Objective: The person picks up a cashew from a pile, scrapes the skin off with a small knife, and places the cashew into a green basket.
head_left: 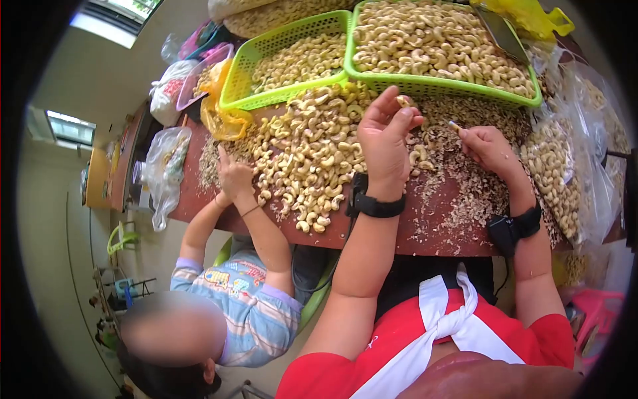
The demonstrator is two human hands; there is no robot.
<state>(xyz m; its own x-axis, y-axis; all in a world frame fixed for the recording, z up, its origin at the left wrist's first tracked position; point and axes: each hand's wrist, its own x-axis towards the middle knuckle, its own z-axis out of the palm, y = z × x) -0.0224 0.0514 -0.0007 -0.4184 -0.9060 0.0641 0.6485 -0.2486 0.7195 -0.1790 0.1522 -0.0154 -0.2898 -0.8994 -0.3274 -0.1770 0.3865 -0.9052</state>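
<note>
A cashew nut (403,102) is pinched between the thumb and fingers of my left hand (387,136), raised near the front edge of the large green basket (432,78). My right hand (488,147) grips a small knife (454,126) whose pale tip points towards my left hand. Loose cashews (309,153) lie heaped on the red-brown table (425,229), left of my left hand. Under and around my right hand are brown skin flakes (475,189). Both wrists wear black straps.
Another person (236,173) sits on the left, hands at the heap's edge. A smaller green basket (232,93) of cashews stands beside the large one. Clear bags of cashews (555,173) lie right; a yellow bag (222,120) and a clear bag (163,169) lie left.
</note>
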